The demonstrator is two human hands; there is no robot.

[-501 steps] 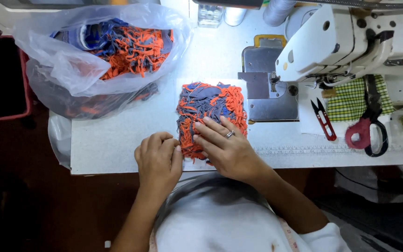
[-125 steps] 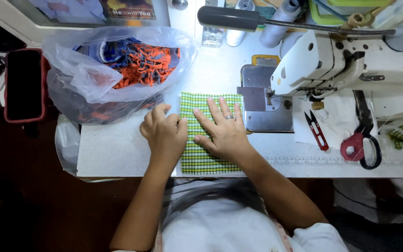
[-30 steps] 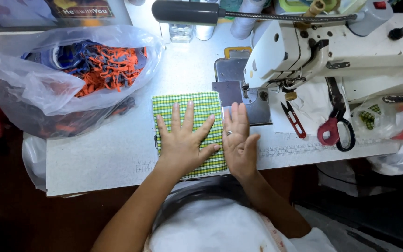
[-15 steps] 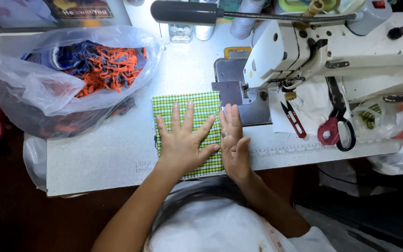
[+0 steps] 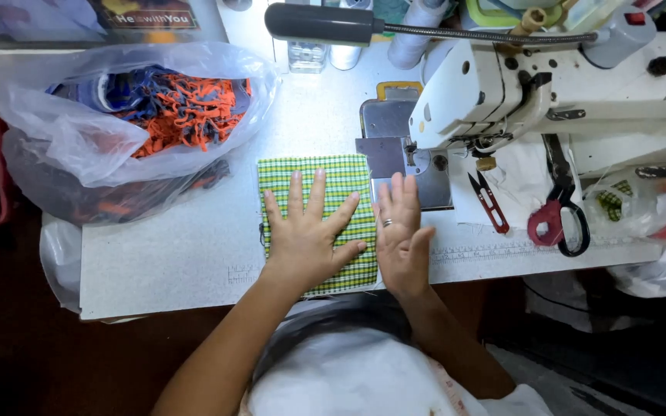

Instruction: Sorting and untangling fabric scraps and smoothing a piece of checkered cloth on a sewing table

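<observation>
Hands pressing green checked fabric point(image 5: 325, 181) flat on the desk point(image 5: 171, 254).
Left hand point(image 5: 310, 239) staying spread open; right hand point(image 5: 402, 231) lying open along its edge, gripping nothing, beside clear plastic bag point(image 5: 79, 131) of orange-blue scraps.

Flat on the table point(image 5: 194, 254), near its front edge and just left of the sewing machine's point(image 5: 549, 85) needle plate point(image 5: 395, 146): a checked cloth point(image 5: 325, 177), with the left hand point(image 5: 306, 235) spread on top of it and the right hand point(image 5: 402, 231) pressed along its right edge, fingertips reaching onto the plate. Behind and to the left of the cloth, a plastic bag point(image 5: 79, 139) holding cloth pieces point(image 5: 179, 108). Right of the hands, beneath the machine's arm, small thread snips point(image 5: 489, 202) and beyond them a pair of scissors point(image 5: 560, 216), both lying on the table; further back, behind the plate, a lamp point(image 5: 317, 23) on its arm.
</observation>
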